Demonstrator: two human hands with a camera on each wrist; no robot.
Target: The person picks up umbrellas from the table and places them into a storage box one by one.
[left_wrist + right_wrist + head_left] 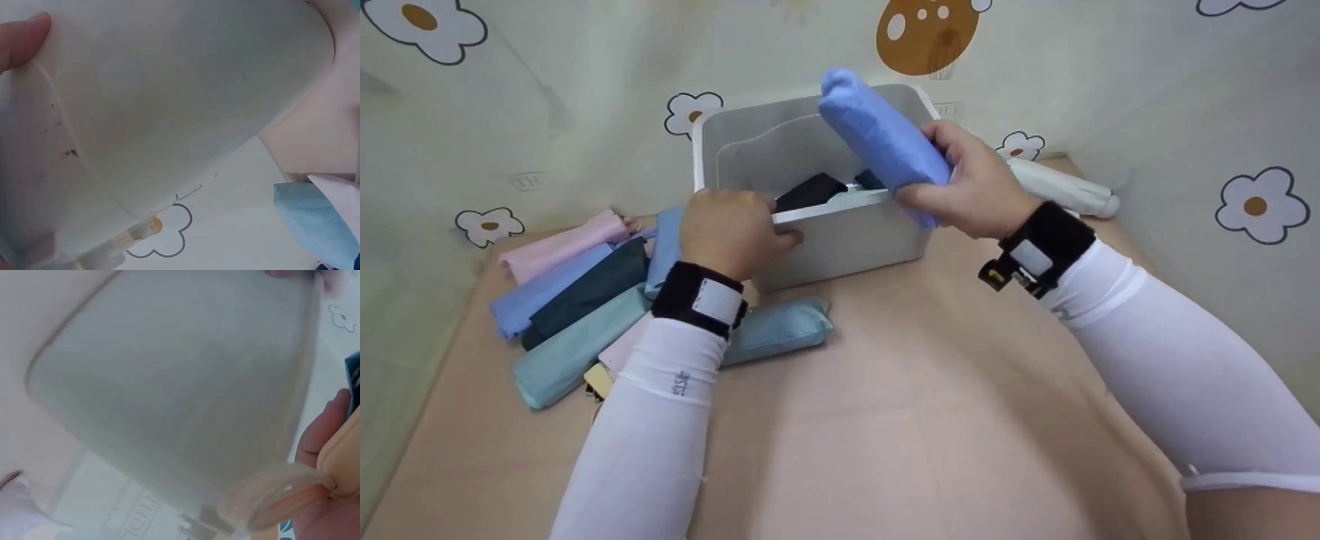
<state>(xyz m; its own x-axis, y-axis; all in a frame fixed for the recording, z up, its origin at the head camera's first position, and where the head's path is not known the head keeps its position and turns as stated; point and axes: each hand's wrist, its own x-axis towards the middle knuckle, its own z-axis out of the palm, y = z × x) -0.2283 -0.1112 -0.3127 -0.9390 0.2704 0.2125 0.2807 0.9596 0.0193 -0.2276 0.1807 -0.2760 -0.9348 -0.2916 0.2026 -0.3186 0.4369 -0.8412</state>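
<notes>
Our right hand [979, 184], fingers curled, grips the blue cylindrical fabric umbrella [877, 139], slanting upper-left across the grey plastic bin [855, 244] our left hand [731, 229] pinches.

The backdrop [607, 67] is pale — flower-printed; the tabletop [885, 450], pinkish beige.

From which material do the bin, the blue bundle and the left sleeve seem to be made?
The bin: probably plastic, with a smooth satin finish; its corners are rounded, as if moulded.
The blue bundle: likely thin synthetic fabric, slightly glossy; soft wrinkles show.
The left sleeve: matte, perhaps stretch knit, since it fits closely.
</notes>
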